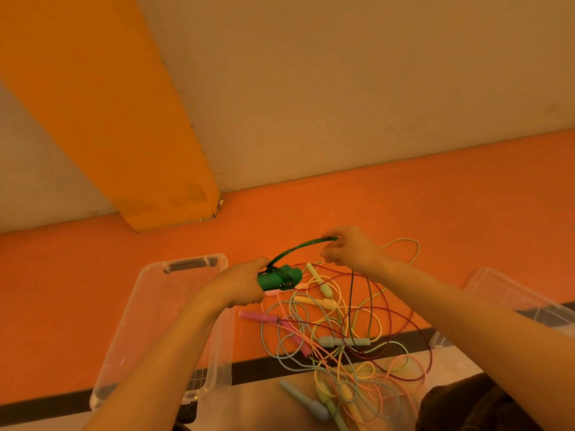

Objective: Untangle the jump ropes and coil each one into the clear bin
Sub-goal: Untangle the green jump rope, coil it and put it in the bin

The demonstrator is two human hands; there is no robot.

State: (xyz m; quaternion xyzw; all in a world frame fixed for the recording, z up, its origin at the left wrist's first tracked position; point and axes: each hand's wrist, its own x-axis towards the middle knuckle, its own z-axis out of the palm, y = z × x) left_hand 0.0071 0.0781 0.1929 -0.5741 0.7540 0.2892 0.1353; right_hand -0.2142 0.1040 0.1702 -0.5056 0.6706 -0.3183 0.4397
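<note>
Two hands show, the left hand (241, 286) and the right hand (350, 247), with one green jump rope (280, 276) between them, its two green handles side by side at the left one. Two clear bins lie on the floor: one clear bin (149, 312) under the left forearm, a second bin (510, 293) beyond the right forearm. Below the hands, the tangle of ropes (342, 337) shows about ten loose handles: two pink, three or four yellow, two grey, the rest at the lower edge too overlapped to count. One dark red cord loops through it.
</note>
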